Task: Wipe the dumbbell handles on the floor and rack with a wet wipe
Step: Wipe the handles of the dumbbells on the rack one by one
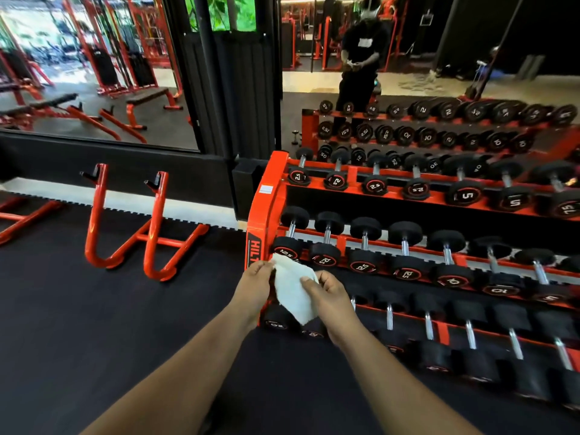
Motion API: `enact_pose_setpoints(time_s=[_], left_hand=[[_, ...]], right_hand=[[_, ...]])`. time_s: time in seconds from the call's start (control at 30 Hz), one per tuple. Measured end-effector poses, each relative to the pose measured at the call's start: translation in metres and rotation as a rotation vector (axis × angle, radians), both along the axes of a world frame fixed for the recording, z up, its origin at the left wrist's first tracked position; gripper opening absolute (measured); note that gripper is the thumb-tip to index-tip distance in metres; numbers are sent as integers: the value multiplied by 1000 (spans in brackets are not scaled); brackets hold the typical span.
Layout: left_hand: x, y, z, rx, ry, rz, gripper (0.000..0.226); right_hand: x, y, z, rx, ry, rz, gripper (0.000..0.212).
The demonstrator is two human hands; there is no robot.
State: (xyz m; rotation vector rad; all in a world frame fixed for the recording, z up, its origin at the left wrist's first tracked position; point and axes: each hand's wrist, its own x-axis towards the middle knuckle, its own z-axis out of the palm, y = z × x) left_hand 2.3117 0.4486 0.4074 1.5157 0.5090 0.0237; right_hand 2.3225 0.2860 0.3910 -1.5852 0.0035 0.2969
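The left hand (257, 277) pinches one edge of the white, crumpled wet wipe (293, 288), the right hand (329, 293) the other, at the orange steel rack's (266, 196) left end. Fold it into a pad, then wrap the nearest chrome dumbbell handle (292, 230) fully.

Dumbbells (405, 246) on rack (266, 202)

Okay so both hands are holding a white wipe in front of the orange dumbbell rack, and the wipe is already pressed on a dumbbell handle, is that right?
Not quite. In the head view both hands, left hand and right hand, hold the white wipe in front of the orange rack, but it touches no handle yet.
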Motion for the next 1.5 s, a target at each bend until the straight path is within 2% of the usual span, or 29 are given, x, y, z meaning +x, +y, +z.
enact_pose_setpoints(time_s=[0.1,0.17,0.27,0.37,0.5,0.6,0.77,0.83,0.93,1.03,1.13,1.27,1.4,1.5], left_hand=[[7,-26,6,-204,8,19,35],[13,-38,6,-289,-13,-90,42],[21,-44,4,-169,-74,-228,33],[42,-44,4,-67,-114,-212,30],[77,-34,7,12,-148,-318,34],[110,-28,7,25,-152,-233,15],[175,-22,-10,-343,5,42,20],[197,-21,-15,-367,57,57,26],[218,-24,-15,-328,32,-56,36],[237,-29,-17,-243,-62,-154,28],[259,-38,-20,-178,-64,-24,45],[291,-55,-15,10,-39,67,37],[316,-74,0,178,-75,51,26],[335,-86,8,276,-146,24,16]], right_hand=[[7,-19,6,-20,-58,12,16],[17,-29,8,-18,-65,-39,15],[33,-38,9,-4,-7,-72,13],[56,-45,9,-42,60,26,13],[90,-47,18,33,59,129,21],[122,-40,21,-28,-4,94,18],[171,-30,20,-120,-43,20,35],[188,-30,18,-137,-32,13,34],[210,-35,15,-125,-17,-20,33],[233,-45,11,-89,2,-83,31],[255,-53,8,-83,27,-56,28],[289,-68,8,21,45,-6,13],[323,-90,14,107,56,33,41],[351,-104,19,110,3,141,41]])
